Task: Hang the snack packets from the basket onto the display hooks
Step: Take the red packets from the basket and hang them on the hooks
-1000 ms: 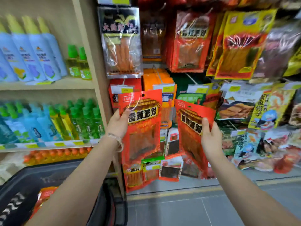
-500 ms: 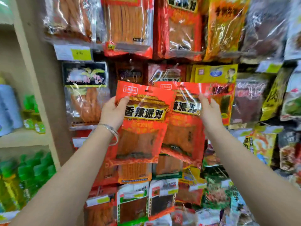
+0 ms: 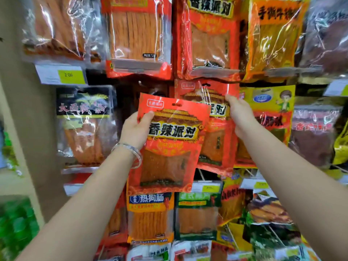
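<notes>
My left hand grips a red snack packet by its upper left edge, holding it upright in front of the display. My right hand pinches the upper right edge of a second, matching red packet, raised higher and partly behind the first. Its hang hole sits close to the display wall, just under the row of hanging packets above. I cannot tell whether a hook passes through that hole. The basket is out of view.
Hanging snack packets fill the wall: red ones above, a yellow one right, a black-topped one left, orange and green ones below. A beige shelf post with price tags stands left.
Both hands have lifted the packets from low in front of the display up to the middle rows. The right packet has risen above the left one, closer to the wall. The view tilted upward.
</notes>
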